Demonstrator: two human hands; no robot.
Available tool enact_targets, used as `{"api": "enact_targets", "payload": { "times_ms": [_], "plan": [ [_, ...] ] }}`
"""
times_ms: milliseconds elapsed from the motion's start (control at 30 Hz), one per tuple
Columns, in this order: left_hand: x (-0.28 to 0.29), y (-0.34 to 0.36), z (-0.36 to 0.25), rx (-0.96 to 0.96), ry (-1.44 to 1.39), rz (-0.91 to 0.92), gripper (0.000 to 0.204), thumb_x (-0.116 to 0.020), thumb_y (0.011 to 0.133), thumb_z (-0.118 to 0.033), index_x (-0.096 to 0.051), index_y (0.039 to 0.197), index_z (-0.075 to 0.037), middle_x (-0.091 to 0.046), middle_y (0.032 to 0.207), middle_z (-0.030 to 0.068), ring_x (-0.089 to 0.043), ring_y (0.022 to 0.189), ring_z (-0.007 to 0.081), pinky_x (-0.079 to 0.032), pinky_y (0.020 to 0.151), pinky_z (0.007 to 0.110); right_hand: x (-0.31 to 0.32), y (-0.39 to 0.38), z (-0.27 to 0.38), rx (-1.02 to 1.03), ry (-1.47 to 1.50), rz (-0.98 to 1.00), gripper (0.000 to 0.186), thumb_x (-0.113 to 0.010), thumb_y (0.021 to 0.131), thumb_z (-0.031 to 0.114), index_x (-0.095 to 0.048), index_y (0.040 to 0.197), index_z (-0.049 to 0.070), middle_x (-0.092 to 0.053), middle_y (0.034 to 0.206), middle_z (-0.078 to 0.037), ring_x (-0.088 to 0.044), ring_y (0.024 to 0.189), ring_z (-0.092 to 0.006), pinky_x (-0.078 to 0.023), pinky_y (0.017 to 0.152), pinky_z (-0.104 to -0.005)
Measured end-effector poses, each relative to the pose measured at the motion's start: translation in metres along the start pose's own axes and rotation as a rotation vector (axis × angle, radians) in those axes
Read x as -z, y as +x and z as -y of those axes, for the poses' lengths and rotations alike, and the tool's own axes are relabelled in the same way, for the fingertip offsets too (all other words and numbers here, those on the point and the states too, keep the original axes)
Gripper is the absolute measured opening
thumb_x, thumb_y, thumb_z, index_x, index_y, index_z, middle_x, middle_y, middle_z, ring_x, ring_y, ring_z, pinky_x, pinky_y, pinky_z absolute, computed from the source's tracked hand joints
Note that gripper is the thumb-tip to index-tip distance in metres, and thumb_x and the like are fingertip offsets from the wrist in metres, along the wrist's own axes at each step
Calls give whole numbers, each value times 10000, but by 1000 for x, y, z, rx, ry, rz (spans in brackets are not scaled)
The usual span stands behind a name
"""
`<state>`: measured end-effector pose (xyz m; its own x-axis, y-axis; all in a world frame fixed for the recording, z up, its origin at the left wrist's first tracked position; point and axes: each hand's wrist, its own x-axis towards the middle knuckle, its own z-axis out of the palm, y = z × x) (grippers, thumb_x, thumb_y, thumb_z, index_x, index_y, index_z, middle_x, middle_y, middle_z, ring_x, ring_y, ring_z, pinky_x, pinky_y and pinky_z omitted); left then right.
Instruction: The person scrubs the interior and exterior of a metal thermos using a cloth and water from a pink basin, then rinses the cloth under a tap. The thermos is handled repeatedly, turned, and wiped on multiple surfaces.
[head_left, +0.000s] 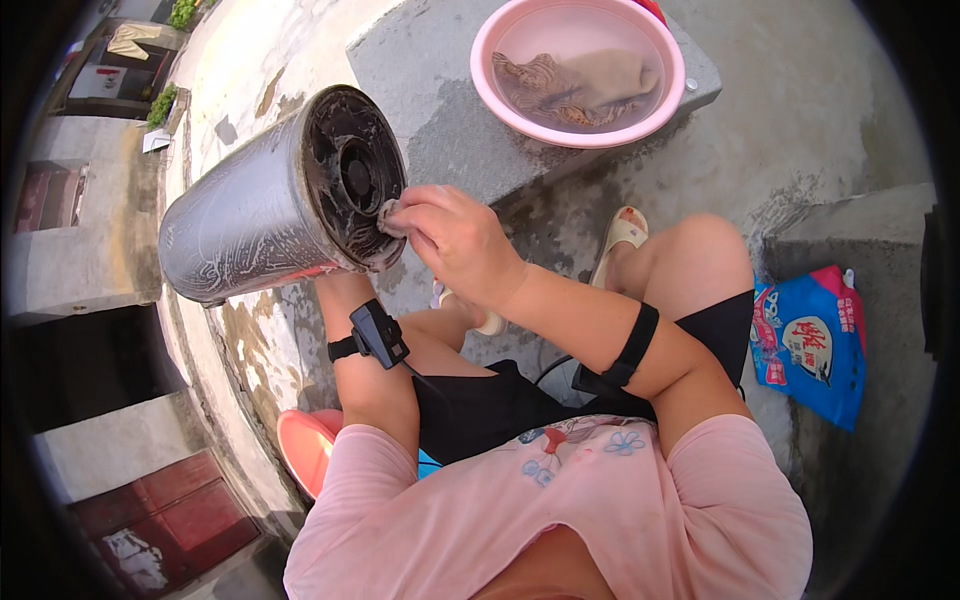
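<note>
A large silver metal cylinder (250, 205) is held up at a tilt on the left, streaked with suds. Its dark recessed end (340, 130), with a round hub in the middle, faces right. My right hand (455, 235) pinches a small crumpled greyish-white wad (391, 220), pressed against the lower right rim of that end. Whether the wad is cloth or a scrubber I cannot make out. My left forearm (345, 290) reaches up under the cylinder, which hides my left hand and its fingers.
A pink basin (480, 75) of cloudy water with patterned and beige cloth (600, 85) stands on a concrete slab (420, 130). A blue and pink bag (815, 345) lies right of my knee. An orange-pink basin (305, 450) sits lower left. The concrete ground has wet patches.
</note>
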<state>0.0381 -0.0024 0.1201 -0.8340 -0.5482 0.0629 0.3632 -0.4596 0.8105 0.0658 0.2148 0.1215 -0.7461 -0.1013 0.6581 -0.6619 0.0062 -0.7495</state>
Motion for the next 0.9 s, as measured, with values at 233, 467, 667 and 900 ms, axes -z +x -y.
{"api": "enact_targets", "payload": {
  "times_ms": [233,467,667,900],
  "plan": [
    [3,-17,3,12,39,39,623,-462,968,-512,-447,1392,-56,-501,1385,120,-492,1240,284,-420,1054,446,25,33,1,-248,-79,208,192,-573,788,-21,-595,959,63,-616,949,-142,-609,866,-358,-510,752,-433],
    [9,-37,-8,31,54,25,617,-466,970,-505,-446,1393,-56,-501,1387,121,-494,1239,283,-420,1054,444,28,57,-8,-151,58,205,353,-533,812,-50,-570,1151,41,-634,1070,-152,-645,896,-283,-514,785,-337],
    [14,-43,-8,34,71,15,613,-470,972,-498,-445,1394,-55,-500,1387,122,-495,1238,282,-420,1054,442,22,58,-14,-291,189,217,379,-528,822,-55,-580,1182,50,-634,1039,-106,-595,797,-163,-487,737,-268],
    [12,-37,-1,46,56,18,607,-474,974,-490,-444,1395,-55,-500,1389,123,-497,1237,281,-421,1055,439,9,68,-19,-227,188,219,256,-540,796,-59,-653,1003,41,-635,979,-126,-637,834,-274,-510,739,-338]
  ]
}}
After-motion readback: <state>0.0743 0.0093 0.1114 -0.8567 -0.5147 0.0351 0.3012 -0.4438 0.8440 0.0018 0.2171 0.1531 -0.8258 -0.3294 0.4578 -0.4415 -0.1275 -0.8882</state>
